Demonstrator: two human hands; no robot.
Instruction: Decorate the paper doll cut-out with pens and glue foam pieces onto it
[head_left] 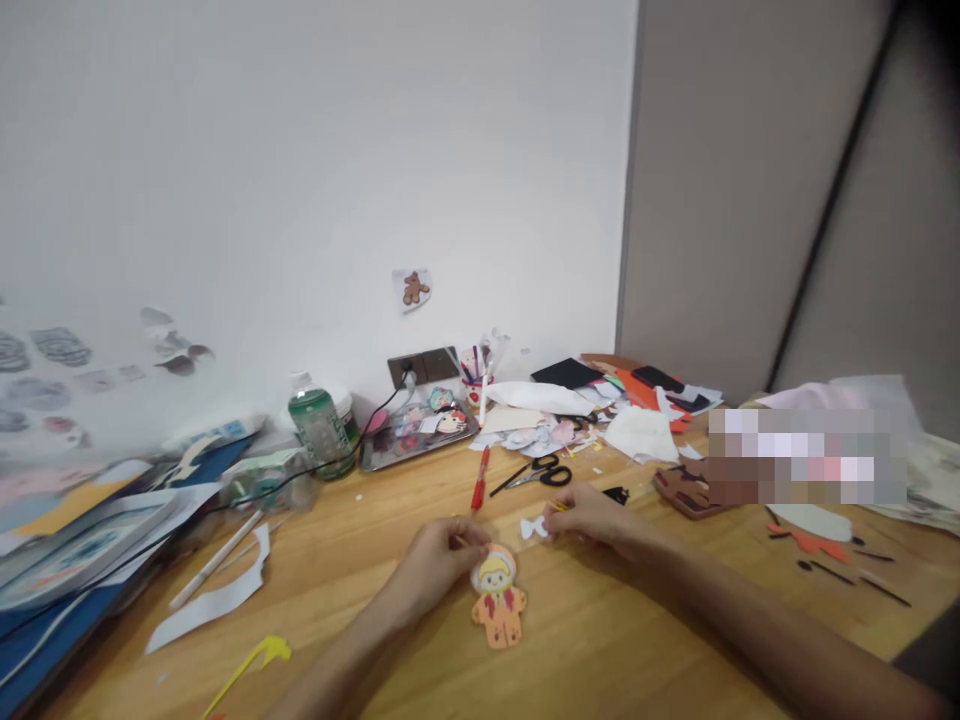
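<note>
An orange paper doll figure (498, 605) with yellow hair and a white-edged hood lies on the wooden table (420, 665). My left hand (442, 560) is at its head, fingers pinched together at the upper left edge of the hood. To the right, my right hand (581, 512) is closed on a small yellow piece (559, 506), its fingertips beside a white bow-shaped paper piece (533, 528). Black-handled scissors (549, 470) lie just behind my right hand. A red pen (481, 478) rests between the hands, farther back.
Behind are a green bottle (319, 425), a metal tray (367, 462), a pen cup (475, 388) and heaped paper scraps (641, 433). A brown tray (682, 490) and black strips (831, 573) lie right. Yellow (274, 650) and white scraps (217, 607) are at left.
</note>
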